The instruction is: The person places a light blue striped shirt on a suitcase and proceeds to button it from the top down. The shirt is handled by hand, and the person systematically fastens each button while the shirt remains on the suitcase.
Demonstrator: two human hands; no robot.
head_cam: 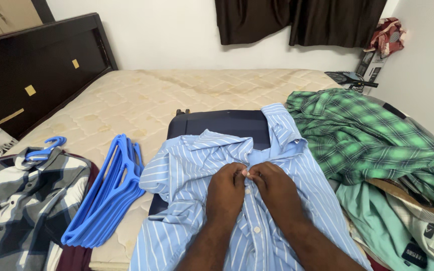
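- Striped blue shirt (197, 170) lies flat on the bed, front side up, on top of a dark blue suitcase (222, 123). Most of the suitcase is hidden under it, and the shirt's bottom part runs off the lower edge.
- Left hand (225, 193) and right hand (276, 188) meet at the middle of the shirt, just below the collar. Each grip is pinched on the shirt's front edge, fingertips almost touching (what sits between the fingertips is too small to see).
- One white button (257, 229) shows lower down on the shirt. Both arms are cut off at the bottom.
- Blue hangers (107, 195) lie in a stack on the mattress (141, 100), just left of the shirt.
- A black, grey and white checked shirt (23, 211) lies far left on a blue hanger; only the hook peeks out.
- A green checked shirt (367, 135) sits on the right, on a pile of other clothes (393, 221) that are partly hidden and cut off.
- Dark curtains (297, 20) hang on the wall, top cut off.
- Dark things by the far right corner are hard to make out.
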